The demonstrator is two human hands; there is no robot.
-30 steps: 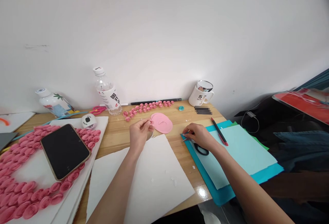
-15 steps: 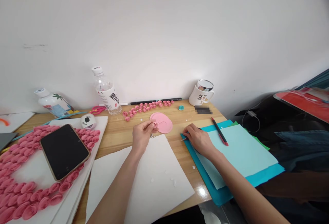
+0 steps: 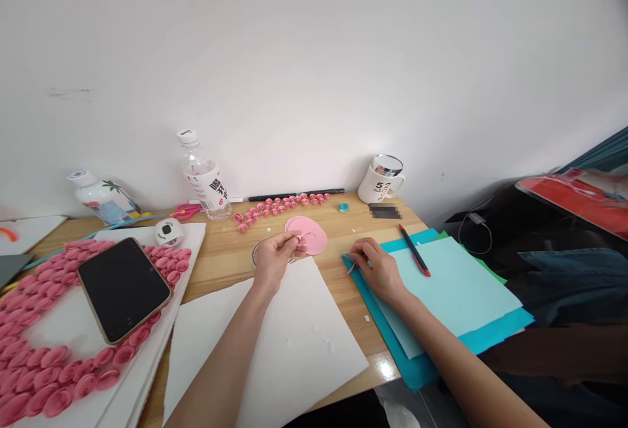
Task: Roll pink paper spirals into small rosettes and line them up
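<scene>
Before you, a pale wall [image 3: 304,74], faintly scuffed at left, fills the far side. Below it you see a wood-grained table [image 3: 338,287] — light glares white near its right edge — and, at near right, grey floor [image 3: 417,407].

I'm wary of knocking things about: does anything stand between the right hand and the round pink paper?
Nothing visible stands between the right hand and the round pink paper; wooden tabletop separates them.
</scene>
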